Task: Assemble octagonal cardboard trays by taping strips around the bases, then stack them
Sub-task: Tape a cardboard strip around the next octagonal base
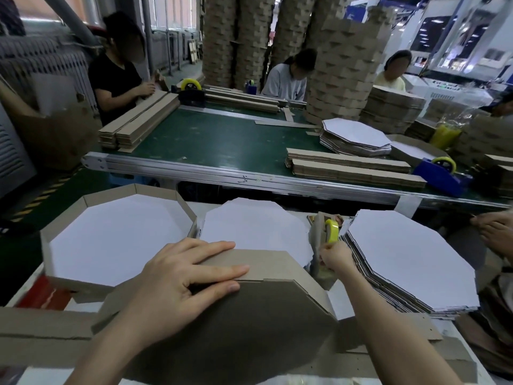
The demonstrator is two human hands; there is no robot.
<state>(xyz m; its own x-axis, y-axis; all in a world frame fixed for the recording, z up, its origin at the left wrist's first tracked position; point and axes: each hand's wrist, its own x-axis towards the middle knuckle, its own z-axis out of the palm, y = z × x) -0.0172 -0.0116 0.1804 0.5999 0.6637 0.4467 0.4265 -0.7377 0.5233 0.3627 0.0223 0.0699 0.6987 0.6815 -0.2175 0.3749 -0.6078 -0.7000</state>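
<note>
An upside-down brown tray (249, 323) lies in front of me, its cardboard strip (266, 262) folded around the far edge. My left hand (183, 284) presses flat on the seam where strip meets base, fingers spread. My right hand (334, 255) pinches the tape end at the yellow tape roll (331, 230) in its dispenser, just right of the tray. A finished tray (116, 237), white inside, sits at the left. A loose white octagon base (255, 226) lies behind the tray, and a stack of white bases (410, 262) is at the right.
Long cardboard strips (41, 323) lie along the near edge. Beyond is a green conveyor (211, 140) with strip piles, a blue tape dispenser (441, 173) and more bases. Three people work at the far side; another person's hand (497, 232) is at the right edge.
</note>
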